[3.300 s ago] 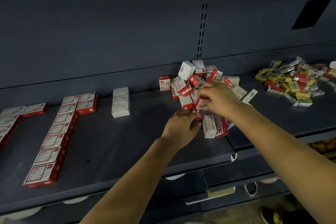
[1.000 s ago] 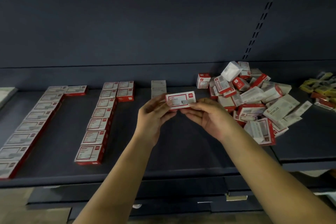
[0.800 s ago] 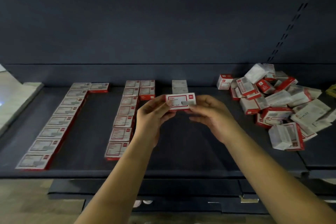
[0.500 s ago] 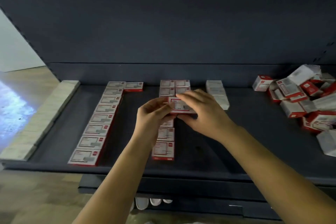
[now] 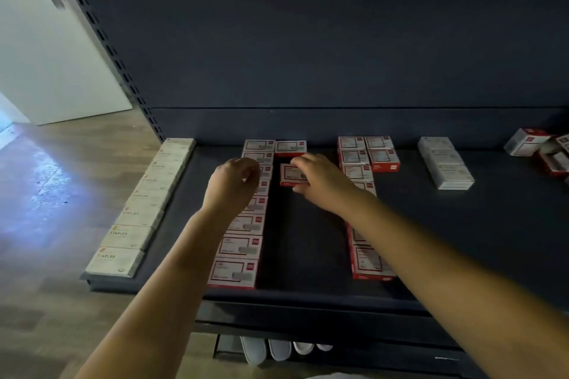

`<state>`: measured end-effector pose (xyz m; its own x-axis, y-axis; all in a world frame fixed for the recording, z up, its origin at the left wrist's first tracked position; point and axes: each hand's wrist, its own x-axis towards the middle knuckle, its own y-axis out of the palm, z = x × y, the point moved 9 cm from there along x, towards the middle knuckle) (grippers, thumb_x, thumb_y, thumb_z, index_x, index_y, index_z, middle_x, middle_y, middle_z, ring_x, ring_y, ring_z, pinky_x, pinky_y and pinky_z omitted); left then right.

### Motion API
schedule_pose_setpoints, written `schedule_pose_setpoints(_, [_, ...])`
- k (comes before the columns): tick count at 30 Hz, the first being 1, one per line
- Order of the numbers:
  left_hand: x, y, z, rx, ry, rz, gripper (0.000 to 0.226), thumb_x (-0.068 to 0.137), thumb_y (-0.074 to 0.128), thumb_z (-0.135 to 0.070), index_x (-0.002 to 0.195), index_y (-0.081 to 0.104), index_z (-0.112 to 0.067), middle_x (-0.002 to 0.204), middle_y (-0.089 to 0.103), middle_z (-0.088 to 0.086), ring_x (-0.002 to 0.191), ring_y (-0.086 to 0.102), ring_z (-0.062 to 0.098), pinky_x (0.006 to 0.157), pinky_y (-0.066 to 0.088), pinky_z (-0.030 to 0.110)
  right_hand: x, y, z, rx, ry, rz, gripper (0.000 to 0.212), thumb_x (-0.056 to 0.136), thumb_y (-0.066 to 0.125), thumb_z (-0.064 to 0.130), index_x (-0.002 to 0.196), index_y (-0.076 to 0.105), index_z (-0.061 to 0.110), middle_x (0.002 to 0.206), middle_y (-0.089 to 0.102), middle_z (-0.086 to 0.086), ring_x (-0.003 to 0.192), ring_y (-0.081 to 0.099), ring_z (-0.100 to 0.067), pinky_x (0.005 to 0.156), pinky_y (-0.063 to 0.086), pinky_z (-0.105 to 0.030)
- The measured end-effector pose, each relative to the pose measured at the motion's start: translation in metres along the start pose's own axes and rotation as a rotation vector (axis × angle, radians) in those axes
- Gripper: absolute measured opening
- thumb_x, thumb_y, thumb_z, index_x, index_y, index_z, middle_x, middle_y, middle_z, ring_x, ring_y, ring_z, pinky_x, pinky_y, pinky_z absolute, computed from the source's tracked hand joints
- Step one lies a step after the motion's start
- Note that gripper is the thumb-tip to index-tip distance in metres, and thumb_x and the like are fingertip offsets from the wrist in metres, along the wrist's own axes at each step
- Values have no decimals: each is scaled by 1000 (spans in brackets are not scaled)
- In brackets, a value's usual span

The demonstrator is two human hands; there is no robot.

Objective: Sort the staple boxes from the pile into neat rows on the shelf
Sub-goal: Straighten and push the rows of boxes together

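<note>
A red-and-white staple box [image 5: 289, 174] lies on the dark shelf [image 5: 303, 243], just in front of a single box [image 5: 291, 146] at the back. My right hand [image 5: 321, 180] pinches its right end. My left hand [image 5: 232, 186] hovers with loosely curled fingers over a long row of red-and-white boxes [image 5: 241, 243] and holds nothing. Further right runs another red-and-white row [image 5: 354, 160], partly hidden by my right arm. The edge of the loose pile [image 5: 542, 148] shows at the far right.
A row of white staple boxes [image 5: 140, 209] lines the shelf's left edge, and a short white row [image 5: 445, 163] lies right of the centre. Left of the shelf is wooden floor [image 5: 61, 194]. White shoes [image 5: 277, 349] show under the shelf.
Both hands carried one box leftwards from the pile. My left hand has let go of it, and my right hand now holds it down on the shelf beside the left red row.
</note>
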<state>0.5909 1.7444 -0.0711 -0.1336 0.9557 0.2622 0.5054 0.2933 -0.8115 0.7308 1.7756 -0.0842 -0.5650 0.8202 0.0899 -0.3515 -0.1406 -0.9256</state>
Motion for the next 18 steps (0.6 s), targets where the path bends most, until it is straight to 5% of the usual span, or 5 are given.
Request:
schedule_pose_setpoints(9, [22,15,25,166,48,114,33,94,52,-20,125,58,-12,124,57,7,118,47,25,90,40,31,30,29,-13,-78,71,-5,34,88,59,20,121,56,14,119,52,-1,116,43,-18,96,39,-33])
schedule_pose_setpoints(13, [32,23,32,222,47,202,37,95,51,-23,130,54,-14,125,54,9,117,47,27,90,42,34,36,25,-18,-143,98,-51,37,87,61,29,123,57,19,126,47,-1,119,39,-21,99,37,-36])
schedule_pose_setpoints(18, [39,32,44,17,-86,288,43,92,57,-26,134,49,-20,131,48,5,113,52,22,83,41,25,47,23,-24,-135,155,-114,32,87,62,24,119,60,17,130,41,-5,123,34,-24,102,33,-38])
